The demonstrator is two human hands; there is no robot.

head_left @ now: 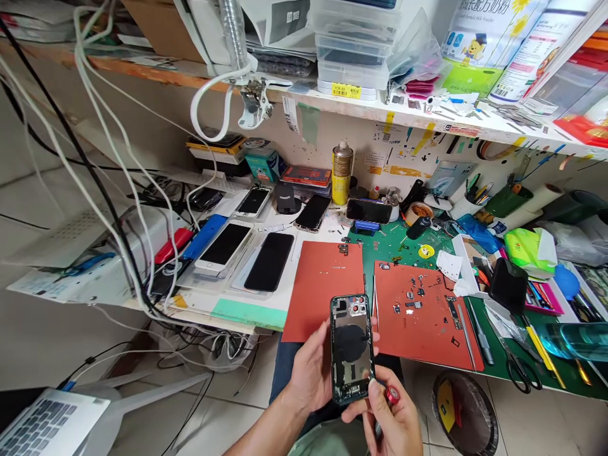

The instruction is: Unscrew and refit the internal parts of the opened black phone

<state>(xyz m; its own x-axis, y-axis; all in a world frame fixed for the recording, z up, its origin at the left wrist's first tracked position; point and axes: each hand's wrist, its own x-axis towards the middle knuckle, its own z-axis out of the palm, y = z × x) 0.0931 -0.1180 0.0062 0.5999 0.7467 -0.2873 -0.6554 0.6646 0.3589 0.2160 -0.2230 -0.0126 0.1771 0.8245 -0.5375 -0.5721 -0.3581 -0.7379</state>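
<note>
My left hand [311, 364] is wrapped around the left side of an opened phone housing [351, 354], its inside facing me. A round black pad lies in its middle, and camera openings show at the top. It is tilted upright above my lap, in front of the bench edge. My right hand [392, 411] pinches its lower right corner between thumb and fingers. That hand also holds a slim screwdriver-like tool with a red round end [392, 394], its shaft mostly hidden by the fingers.
Small phone parts [413, 301] are scattered on the right red mat [399, 335]; another red mat [313, 278] lies beside it. Several phones, including a black one [270, 261], lie left. Scissors [520, 367] and tweezers sit right. A bin [465, 411] stands below. Cables [114, 215] hang at left.
</note>
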